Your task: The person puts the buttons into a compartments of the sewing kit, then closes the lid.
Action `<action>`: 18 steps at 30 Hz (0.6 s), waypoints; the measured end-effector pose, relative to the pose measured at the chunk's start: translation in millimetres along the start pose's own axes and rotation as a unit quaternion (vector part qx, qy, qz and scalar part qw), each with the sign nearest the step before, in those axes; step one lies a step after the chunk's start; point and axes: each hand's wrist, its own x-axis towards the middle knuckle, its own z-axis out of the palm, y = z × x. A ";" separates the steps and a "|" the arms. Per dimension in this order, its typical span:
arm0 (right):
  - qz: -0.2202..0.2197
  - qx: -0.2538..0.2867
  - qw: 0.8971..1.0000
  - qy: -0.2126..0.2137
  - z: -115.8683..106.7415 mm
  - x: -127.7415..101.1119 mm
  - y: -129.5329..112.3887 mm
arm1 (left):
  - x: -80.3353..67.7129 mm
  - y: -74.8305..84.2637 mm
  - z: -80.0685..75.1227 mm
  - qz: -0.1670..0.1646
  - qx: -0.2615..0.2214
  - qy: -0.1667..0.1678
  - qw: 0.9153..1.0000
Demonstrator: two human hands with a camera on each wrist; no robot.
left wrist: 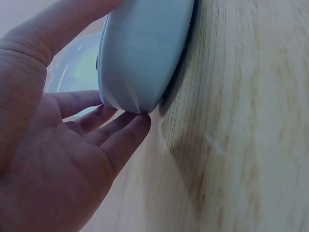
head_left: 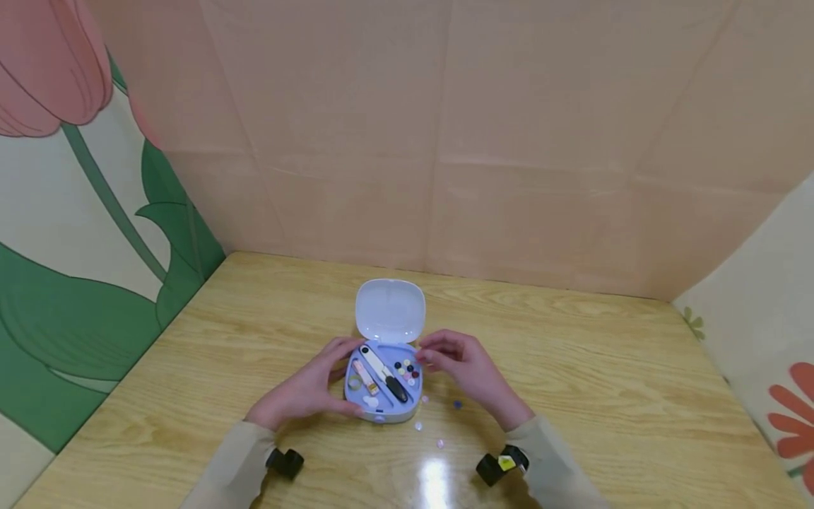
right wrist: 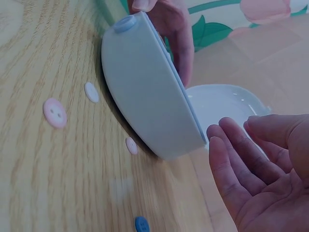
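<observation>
A sewing box [head_left: 397, 411] stands on the table with its lid [head_left: 390, 311] raised at the back. My left hand [head_left: 311, 385] holds the box by its left side, thumb at the front and fingers farther back; the left wrist view shows fingertips against the wall. Inside the box lie a black-and-white tool [head_left: 384, 373], perhaps a seam ripper or small scissors, a pink-and-white strip [head_left: 365, 377] and several small buttons [head_left: 407, 370] in the right compartment. My right hand [head_left: 461, 360] hovers by the right rim, fingers loosely bent, and nothing shows between them [right wrist: 260, 169].
Loose buttons lie on the table right of the box: a blue button [head_left: 458, 404], a larger pink button [right wrist: 55, 113], a white button [right wrist: 91, 92] and a smaller pink button [right wrist: 131, 146]. A pink cloth backdrop [head_left: 540, 177] hangs behind the wooden table [head_left: 604, 396].
</observation>
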 end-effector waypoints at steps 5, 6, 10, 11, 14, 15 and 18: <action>0.011 -0.005 1.000 0.003 -6.2 -6.1 -3.4 | 0.0 -0.2 -0.2 -0.001 0.001 0.000 1.000; 0.014 -0.005 1.000 0.004 -7.5 -7.3 -4.1 | 0.0 -0.2 -0.2 -0.002 0.001 0.000 1.000; 0.023 -0.004 1.000 0.008 -11.7 -11.9 -6.2 | 0.1 -0.6 -0.2 -0.001 -0.001 0.000 1.000; 0.025 -0.004 1.000 0.008 -13.0 -13.2 -5.9 | 0.2 -0.8 -0.2 0.000 -0.002 -0.001 1.000; 0.026 -0.002 1.000 0.009 -16.4 -17.3 -5.6 | 0.1 -1.3 -0.2 0.001 -0.001 -0.002 1.000; 0.025 -0.001 1.000 0.009 -17.4 -18.6 -5.2 | 0.2 -1.0 -0.2 0.001 -0.002 -0.002 1.000; 0.026 0.003 1.000 0.011 -19.6 -22.5 -6.1 | -0.4 0.2 -0.4 -0.002 -0.002 -0.002 1.000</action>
